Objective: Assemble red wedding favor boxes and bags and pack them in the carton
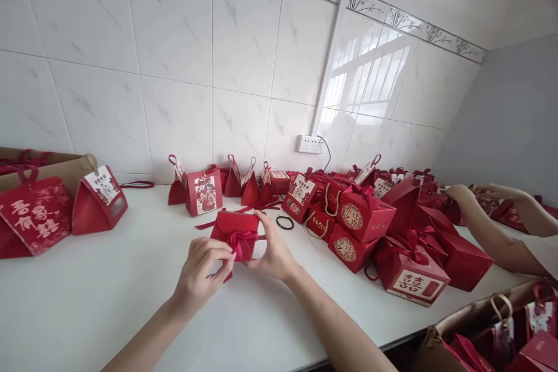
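Note:
A small red gift box [238, 221] is between my hands above the white table, with a crimson ribbon bow [242, 239] across its front. My left hand [208, 264] pinches the bow at its middle, thumb and fingertips together on the ribbon. Around the box's right side goes my right hand [274, 250], thumb below and fingers at the top edge. A ribbon tail hangs under the box. Behind it on the table lie loose dark red ribbons [261, 206] and a black ring-shaped band [285, 222].
Many red gift boxes [368, 212] are piled at the right. Smaller boxes [204, 192] stand along the tiled wall. More boxes [101, 197] and a brown bag [70, 165] are at left. A filled bag [436, 344] stands front right. Another person's arms [488, 238] reach in there.

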Action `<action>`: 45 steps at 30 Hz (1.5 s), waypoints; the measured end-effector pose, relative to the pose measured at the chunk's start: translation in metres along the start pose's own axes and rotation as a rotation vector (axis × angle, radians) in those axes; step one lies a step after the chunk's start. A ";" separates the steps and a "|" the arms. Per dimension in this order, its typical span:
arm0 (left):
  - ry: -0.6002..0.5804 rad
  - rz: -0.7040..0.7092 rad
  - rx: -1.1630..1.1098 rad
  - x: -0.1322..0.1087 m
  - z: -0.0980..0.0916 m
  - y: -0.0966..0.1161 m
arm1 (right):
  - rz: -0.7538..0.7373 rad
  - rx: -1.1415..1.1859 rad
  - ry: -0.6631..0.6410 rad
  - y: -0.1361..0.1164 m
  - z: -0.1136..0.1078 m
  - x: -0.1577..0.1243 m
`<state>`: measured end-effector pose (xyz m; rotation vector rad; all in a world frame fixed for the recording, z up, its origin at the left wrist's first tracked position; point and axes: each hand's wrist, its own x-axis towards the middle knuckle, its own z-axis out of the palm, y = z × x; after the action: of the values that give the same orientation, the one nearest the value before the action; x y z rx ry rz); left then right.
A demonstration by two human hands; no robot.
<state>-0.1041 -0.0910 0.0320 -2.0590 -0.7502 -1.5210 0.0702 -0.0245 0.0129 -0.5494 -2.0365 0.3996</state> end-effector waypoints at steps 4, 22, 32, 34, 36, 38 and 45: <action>-0.004 -0.022 -0.001 -0.002 0.002 -0.003 | -0.006 0.003 -0.003 0.001 -0.001 -0.001; 0.041 -0.142 0.006 -0.009 0.005 -0.003 | 0.057 -0.077 0.022 -0.001 0.000 -0.012; 0.026 -0.149 -0.041 -0.010 0.002 -0.003 | 0.058 -0.071 0.021 0.000 0.001 -0.011; 0.027 -0.146 -0.052 -0.009 0.001 -0.003 | 0.052 -0.074 0.024 0.000 0.001 -0.011; 0.031 -0.144 -0.057 -0.008 0.000 -0.003 | 0.046 -0.076 0.027 0.000 0.000 -0.010; 0.035 -0.159 -0.053 -0.007 -0.001 -0.004 | 0.044 -0.070 0.025 0.000 -0.002 -0.010; 0.031 -0.179 -0.043 -0.007 -0.002 -0.007 | 0.019 -0.088 0.019 0.000 -0.003 -0.009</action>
<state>-0.1117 -0.0878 0.0256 -2.0402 -0.9186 -1.6747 0.0771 -0.0289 0.0079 -0.6241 -2.0395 0.3163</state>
